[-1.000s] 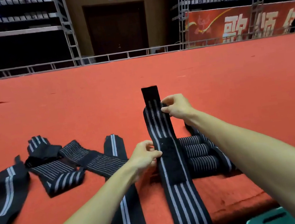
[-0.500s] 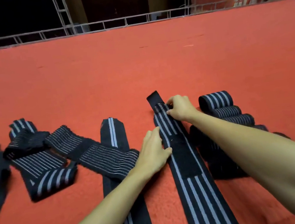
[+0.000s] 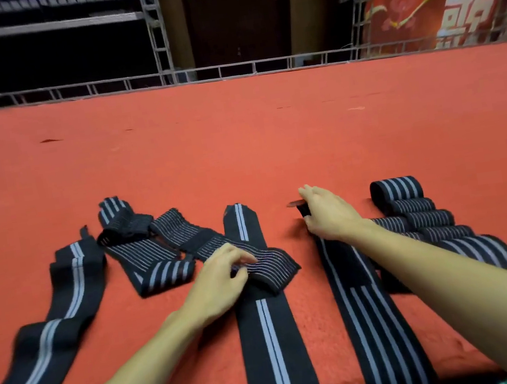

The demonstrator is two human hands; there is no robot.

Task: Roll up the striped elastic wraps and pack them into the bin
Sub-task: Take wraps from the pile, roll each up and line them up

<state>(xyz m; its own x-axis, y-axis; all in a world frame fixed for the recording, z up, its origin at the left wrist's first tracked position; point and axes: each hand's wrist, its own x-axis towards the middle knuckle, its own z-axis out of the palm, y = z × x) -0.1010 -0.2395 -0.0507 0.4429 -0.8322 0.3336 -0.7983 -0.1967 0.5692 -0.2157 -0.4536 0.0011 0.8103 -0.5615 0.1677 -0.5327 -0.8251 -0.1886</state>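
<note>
The four-stripe wrap [image 3: 374, 321] is laid flat on the red carpet [image 3: 239, 145], its far end pinched under the curled fingers of the right hand [image 3: 330, 216]. The left hand [image 3: 219, 281] is rested, fingers loosely bent, on a fine-striped wrap [image 3: 272, 267]; a real grip can't be made out. It's soft, light, stretchy stuff by the look of it, so it's probably best taken at that far tip and kept taut.

My right grip [image 3: 330, 216] pinches the far end of the four-stripe wrap [image 3: 370, 315] on the red worktop [image 3: 239, 148]; my left grip [image 3: 219, 281] touches the fine-striped wrap [image 3: 269, 267], rolled wraps [image 3: 417, 208] just beside my right forearm [image 3: 451, 265].
</note>
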